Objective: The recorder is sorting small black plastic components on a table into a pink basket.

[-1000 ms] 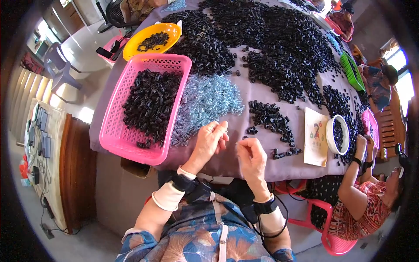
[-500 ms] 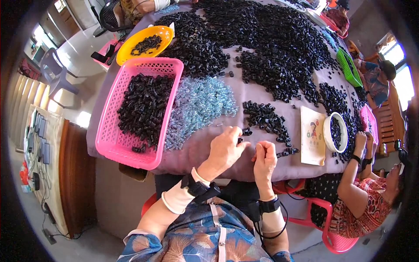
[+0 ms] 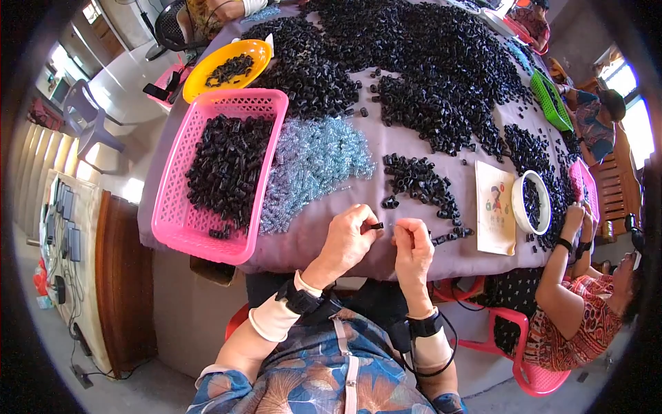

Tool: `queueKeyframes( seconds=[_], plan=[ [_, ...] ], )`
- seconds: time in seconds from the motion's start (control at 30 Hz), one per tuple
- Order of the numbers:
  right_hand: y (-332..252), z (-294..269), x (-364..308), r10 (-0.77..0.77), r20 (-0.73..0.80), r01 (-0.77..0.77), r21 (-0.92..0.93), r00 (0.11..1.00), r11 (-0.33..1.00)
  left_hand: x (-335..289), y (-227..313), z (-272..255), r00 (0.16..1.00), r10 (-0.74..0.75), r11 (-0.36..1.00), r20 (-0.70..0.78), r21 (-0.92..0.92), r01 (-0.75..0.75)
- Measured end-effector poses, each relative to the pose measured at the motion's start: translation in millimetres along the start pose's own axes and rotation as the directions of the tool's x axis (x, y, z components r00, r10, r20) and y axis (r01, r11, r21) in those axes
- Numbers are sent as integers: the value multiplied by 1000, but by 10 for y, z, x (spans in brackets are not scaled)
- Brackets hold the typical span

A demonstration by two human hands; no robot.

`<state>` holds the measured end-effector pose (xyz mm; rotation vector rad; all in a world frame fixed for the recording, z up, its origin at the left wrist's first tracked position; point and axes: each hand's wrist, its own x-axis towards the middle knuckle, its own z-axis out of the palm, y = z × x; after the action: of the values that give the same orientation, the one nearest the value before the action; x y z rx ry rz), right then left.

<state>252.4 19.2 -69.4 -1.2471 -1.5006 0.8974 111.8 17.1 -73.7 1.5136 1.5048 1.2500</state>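
My left hand [image 3: 347, 238] is closed in a pinch on a small black plastic piece [image 3: 376, 225], whose end pokes out toward the right. Facing it across a narrow gap, my right hand [image 3: 412, 250] has thumb and forefinger pressed together; whatever lies between them is too small to make out. Just beyond both hands lies a small heap of black plastic pieces [image 3: 420, 185] on the purple tablecloth [image 3: 321, 247]. A pile of small clear bluish pieces [image 3: 317, 159] spreads to the left, against a pink basket [image 3: 276, 148] that holds many black pieces.
A yellow plate [image 3: 258, 55] with black bits stands behind the basket. A large black heap [image 3: 427, 69] covers the far table. To the right are a paper booklet [image 3: 491, 207], a white round tub [image 3: 544, 219] and a green basket [image 3: 548, 103]. A co-worker [image 3: 579, 303] sits at the right.
My left hand has drawn back slightly toward me and left, and the black piece in it shows more plainly. My right hand has shifted a little left, still pinched.
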Motion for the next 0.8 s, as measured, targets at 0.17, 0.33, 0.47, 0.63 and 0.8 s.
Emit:
queueKeyframes(
  seconds=[0.17, 0.33, 0.47, 0.63, 0.8],
  plan=[
    [16, 22, -16, -110, 83, 119, -115, 990, 986, -28, 0, 16, 999, -3, 1000, 41, -23, 4],
    [-87, 11, 6, -143, 88, 154, -135, 986, 979, -2, -32, -15, 994, 70, 997, 89, -40, -67],
    [-25, 11, 1, -51, 91, 59, -96, 995, 994, -11, -31, -17, 991, 66, 994, 117, -93, -55],
    [42, 23, -33, -11, 109, 17, -48, 994, 999, -35, -15, -39, 987, -72, 987, 142, -133, 91],
    [26, 1, -11, -33, 107, 36, -34, 994, 999, -9, -61, -6, 988, -15, 985, 153, -169, 41]
  ],
)
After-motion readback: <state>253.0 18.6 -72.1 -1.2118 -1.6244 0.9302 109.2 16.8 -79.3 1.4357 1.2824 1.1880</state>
